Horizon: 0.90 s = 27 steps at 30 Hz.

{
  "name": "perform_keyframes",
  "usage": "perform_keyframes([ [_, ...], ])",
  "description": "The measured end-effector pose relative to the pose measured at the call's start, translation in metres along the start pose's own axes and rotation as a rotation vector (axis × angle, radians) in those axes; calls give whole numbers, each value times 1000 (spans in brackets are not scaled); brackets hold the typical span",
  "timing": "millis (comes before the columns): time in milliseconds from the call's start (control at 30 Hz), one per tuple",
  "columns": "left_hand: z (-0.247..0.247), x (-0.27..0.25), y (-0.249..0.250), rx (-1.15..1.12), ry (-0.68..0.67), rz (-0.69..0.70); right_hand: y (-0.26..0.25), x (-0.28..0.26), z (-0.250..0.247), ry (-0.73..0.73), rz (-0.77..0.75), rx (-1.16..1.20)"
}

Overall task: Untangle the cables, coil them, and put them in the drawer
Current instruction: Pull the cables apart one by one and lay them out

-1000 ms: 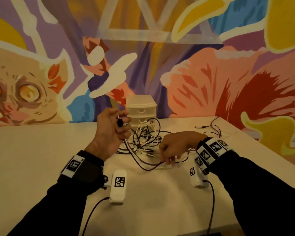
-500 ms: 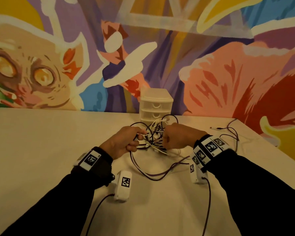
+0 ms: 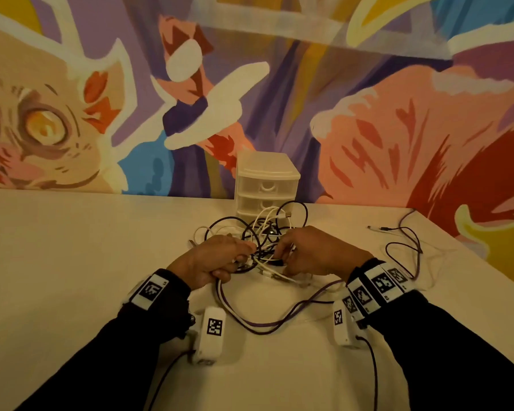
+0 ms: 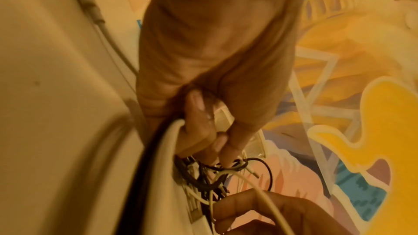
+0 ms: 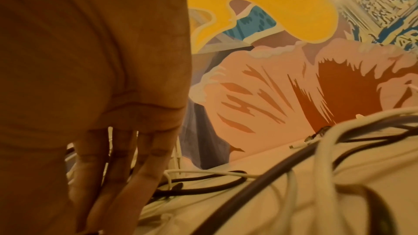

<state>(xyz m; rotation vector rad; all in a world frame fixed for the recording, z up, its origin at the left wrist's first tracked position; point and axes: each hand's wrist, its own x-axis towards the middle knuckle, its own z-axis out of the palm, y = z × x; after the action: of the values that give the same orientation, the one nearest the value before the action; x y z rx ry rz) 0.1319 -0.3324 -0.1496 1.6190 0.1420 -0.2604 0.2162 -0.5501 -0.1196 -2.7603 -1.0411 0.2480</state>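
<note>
Head cam: high, facing forward-down over the bench [image 3: 72, 262] toward the mural wall [image 3: 368, 114]. Left wrist cam: close behind the left hand [image 4: 214, 60], along its fingers [image 4: 228, 156]. Right wrist cam: low, under the right hand [image 5: 90, 60]. All three share the cable tangle [image 3: 264, 232].

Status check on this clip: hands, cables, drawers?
Left hand grips cables in the tangle; right hand pinches strands. Nothing coiled. Drawer unit shut behind the tangle. Loose dark cable lies apart, right.
</note>
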Motion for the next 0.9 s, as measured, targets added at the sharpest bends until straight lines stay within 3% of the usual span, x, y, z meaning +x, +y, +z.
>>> perform_keyframes([
  [233,-9,3,-9,120,94,-3,-3,6,-6,127,-67,-50],
  [600,-11,6,-14,198,184,31,-10,14,-3,131,-208,19],
  [733,-9,2,-12,157,193,104,-21,5,-50,145,-201,180],
  [900,-4,-5,-3,93,321,252,-43,3,-116,185,-209,159],
])
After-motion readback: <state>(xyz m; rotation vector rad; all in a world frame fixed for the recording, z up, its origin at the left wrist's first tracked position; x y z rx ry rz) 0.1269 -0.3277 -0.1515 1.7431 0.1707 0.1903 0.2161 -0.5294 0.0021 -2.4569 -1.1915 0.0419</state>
